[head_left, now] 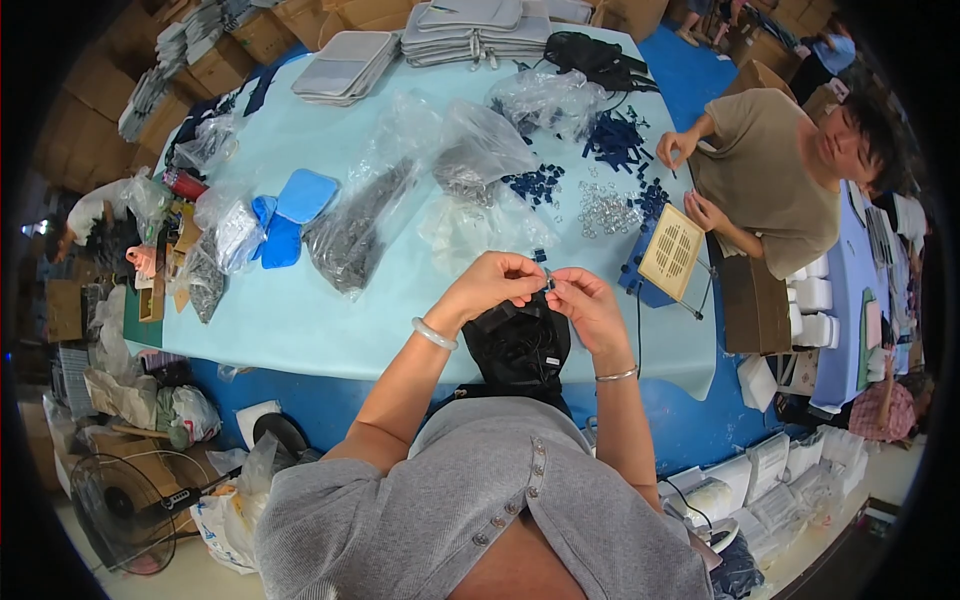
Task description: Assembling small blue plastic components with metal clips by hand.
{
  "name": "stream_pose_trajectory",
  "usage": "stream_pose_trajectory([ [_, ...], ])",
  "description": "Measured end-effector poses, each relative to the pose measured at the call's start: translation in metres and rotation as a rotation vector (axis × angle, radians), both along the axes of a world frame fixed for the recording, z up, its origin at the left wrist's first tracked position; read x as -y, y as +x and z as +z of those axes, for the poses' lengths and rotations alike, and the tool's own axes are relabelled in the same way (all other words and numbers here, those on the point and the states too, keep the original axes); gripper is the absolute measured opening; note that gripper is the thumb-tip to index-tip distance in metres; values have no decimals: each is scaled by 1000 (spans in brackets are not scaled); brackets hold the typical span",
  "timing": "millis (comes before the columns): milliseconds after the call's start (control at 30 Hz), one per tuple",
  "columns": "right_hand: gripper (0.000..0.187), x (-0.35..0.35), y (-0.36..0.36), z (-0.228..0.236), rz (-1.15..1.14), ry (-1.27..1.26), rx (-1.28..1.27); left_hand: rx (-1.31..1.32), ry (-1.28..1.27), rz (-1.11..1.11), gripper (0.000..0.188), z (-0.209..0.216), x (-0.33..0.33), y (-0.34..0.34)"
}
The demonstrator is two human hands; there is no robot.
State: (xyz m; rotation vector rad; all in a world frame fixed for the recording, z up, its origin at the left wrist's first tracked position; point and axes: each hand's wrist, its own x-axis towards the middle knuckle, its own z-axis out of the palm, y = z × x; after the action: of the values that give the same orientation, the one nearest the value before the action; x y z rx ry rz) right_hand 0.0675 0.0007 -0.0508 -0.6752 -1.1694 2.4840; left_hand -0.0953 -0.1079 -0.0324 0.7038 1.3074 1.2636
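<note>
Over the near edge of the light-blue table, my left hand (503, 279) and my right hand (590, 305) meet, fingertips pinched together. Between them is a small metal buckle with a bit of dark strap (548, 283); its exact shape is too small to make out. A short dark-blue strap piece (540, 255) lies just beyond my fingers. Under my hands a black fabric bag (515, 350) rests at the table edge against my body. Farther off to the right are a heap of silvery metal buckles (605, 210) and piles of dark-blue strap pieces (617, 140).
A co-worker (780, 180) sits at the right, hands over the table. Near them stands a blue device with a cream vented panel (670, 262). Clear plastic bags (365, 220), blue pouches (303, 197) and stacked grey cases (345, 65) lie across the table. A fan (125, 510) stands lower left.
</note>
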Motion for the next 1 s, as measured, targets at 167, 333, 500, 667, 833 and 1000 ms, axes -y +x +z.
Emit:
stream_pose_trajectory([
  [167,15,1,-1,-3,-19,65,23,100,11,-11,19,-8,1,0],
  [333,8,6,-5,3,-134,246,35,184,65,25,18,-14,3,5],
  [500,10,14,-11,10,-167,391,99,148,98,96,18,-17,2,10],
  [667,12,17,-11,15,-172,412,129,159,119,144,18,-15,2,13],
  [833,13,13,-11,6,-214,338,107,238,133,127,24,-11,3,12],
  [1000,12,4,-4,2,-233,142,68,231,171,31,27,2,5,11],
])
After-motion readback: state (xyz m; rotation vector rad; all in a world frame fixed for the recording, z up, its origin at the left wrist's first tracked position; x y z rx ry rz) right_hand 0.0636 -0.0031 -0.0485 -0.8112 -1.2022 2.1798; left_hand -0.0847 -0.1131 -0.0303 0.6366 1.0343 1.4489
